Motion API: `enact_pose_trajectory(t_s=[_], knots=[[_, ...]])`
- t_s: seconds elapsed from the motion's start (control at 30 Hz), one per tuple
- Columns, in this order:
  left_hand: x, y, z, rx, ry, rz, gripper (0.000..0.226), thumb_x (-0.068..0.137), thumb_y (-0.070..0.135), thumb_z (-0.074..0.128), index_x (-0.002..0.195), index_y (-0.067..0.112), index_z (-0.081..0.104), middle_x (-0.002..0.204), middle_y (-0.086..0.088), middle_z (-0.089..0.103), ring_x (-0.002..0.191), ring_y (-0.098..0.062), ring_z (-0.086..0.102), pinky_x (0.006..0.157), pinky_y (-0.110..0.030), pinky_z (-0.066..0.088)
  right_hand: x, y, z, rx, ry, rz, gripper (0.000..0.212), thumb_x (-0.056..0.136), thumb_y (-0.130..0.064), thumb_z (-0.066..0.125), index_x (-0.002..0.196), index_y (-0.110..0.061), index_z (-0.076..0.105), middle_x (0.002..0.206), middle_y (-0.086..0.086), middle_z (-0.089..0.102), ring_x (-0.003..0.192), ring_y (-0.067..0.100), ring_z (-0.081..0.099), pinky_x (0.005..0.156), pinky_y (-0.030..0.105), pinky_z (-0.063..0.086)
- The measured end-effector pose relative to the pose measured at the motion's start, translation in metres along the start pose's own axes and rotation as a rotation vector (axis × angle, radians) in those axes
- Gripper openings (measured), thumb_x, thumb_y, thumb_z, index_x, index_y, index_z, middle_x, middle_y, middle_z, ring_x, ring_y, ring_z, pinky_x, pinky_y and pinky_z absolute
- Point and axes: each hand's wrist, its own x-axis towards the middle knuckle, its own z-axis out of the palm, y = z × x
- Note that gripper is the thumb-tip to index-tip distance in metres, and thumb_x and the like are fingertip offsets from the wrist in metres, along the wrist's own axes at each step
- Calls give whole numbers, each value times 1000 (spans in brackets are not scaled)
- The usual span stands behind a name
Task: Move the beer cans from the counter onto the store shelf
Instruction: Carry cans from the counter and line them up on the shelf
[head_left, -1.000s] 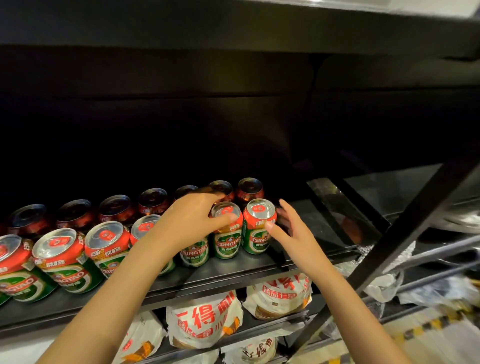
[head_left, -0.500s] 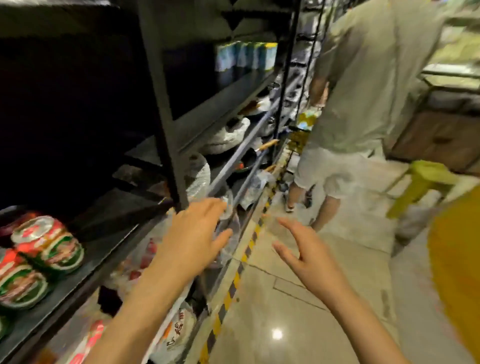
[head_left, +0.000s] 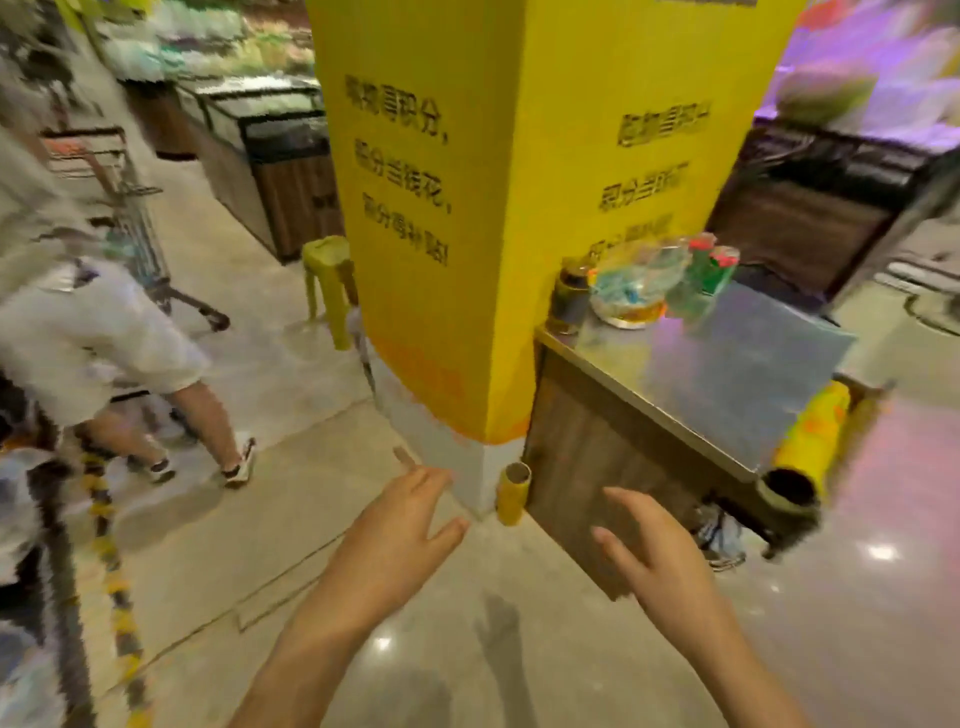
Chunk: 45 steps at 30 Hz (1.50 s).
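View has swung off the shelf w/ its can rows to the counter (head_left: 727, 364) by the yellow pillar (head_left: 467, 208). Left hand (head_left: 395, 525) & right hand (head_left: 660, 551) both empty, fingers spread – last cans placed. Green beer cans (head_left: 714, 270) stand at counter's far end, well apart – prob. next pickup.

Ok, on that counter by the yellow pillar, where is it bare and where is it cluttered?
The steel counter is bare across its near and right parts, out to the front edge. The clutter is at the far end by the yellow pillar: a dark jar, a plastic bag and the beer cans. Both hands are empty.
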Motion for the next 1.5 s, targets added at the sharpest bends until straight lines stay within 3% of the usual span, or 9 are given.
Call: enact_pose_trajectory(t_s=[0.17, 0.27, 0.47, 0.77, 1.03, 1.13, 1.23, 1.4, 1.5], knots=[[53, 57, 47, -61, -158, 109, 48, 91, 42, 52, 136, 29, 40, 125, 18, 44, 122, -6, 44, 92, -17, 33, -17, 63, -29, 97, 92, 238, 46, 92, -43, 51, 135, -32, 42, 138, -14, 45, 121, 4, 45, 93, 17, 37], [91, 81, 69, -36, -226, 151, 50, 91, 42, 51, 138, 30, 39, 133, 15, 45, 124, -6, 43, 95, -18, 32, -8, 87, -42, 128, 118, 311, 46, 92, -44, 51, 135, -33, 42, 138, -15, 45, 118, 2, 46, 95, 19, 38], [181, 128, 107, -79, -281, 156, 50, 92, 41, 52, 138, 29, 39, 139, 14, 42, 126, -5, 42, 100, -20, 34, 47, 140, -80, 133, 167, 303, 43, 92, -41, 52, 133, -35, 44, 129, -23, 46, 117, -5, 43, 95, 14, 35], [323, 211, 165, -62, -299, 171, 50, 92, 43, 51, 138, 31, 38, 142, 12, 41, 128, -7, 40, 104, -25, 36, 138, 234, -163, 165, 249, 320, 40, 92, -39, 54, 130, -33, 47, 120, -25, 41, 110, 6, 52, 91, 32, 50], [417, 287, 190, -75, -233, 260, 49, 93, 43, 49, 139, 29, 38, 140, 13, 42, 127, -6, 40, 102, -23, 34, 216, 315, -217, 131, 198, 316, 44, 92, -41, 52, 134, -30, 45, 138, -10, 46, 127, 12, 44, 100, 25, 37], [442, 299, 191, -83, -187, 236, 49, 93, 42, 50, 138, 27, 40, 138, 13, 45, 126, -6, 42, 101, -21, 34, 253, 329, -226, 110, 134, 279, 45, 93, -40, 52, 135, -28, 44, 140, -10, 46, 130, 11, 41, 99, 20, 33], [463, 296, 190, -99, -145, 190, 48, 91, 41, 53, 136, 27, 44, 131, 13, 50, 119, -3, 46, 90, -13, 32, 289, 336, -228, 96, 145, 186, 44, 91, -35, 58, 132, -22, 50, 133, -8, 53, 125, 12, 47, 95, 12, 29], [503, 269, 174, -79, -136, 94, 50, 89, 42, 56, 134, 26, 46, 132, 12, 51, 121, -6, 47, 94, -18, 36, 356, 334, -227, 94, 71, 116, 43, 93, -38, 55, 132, -24, 48, 134, -8, 52, 124, 11, 47, 97, 19, 32], [544, 254, 161, -68, -136, 110, 44, 89, 34, 59, 130, 23, 50, 125, 7, 55, 114, -10, 50, 85, -17, 34, 398, 331, -223, 85, 71, 88, 43, 93, -37, 55, 133, -22, 48, 134, -5, 52, 123, 13, 48, 94, 17, 31]])
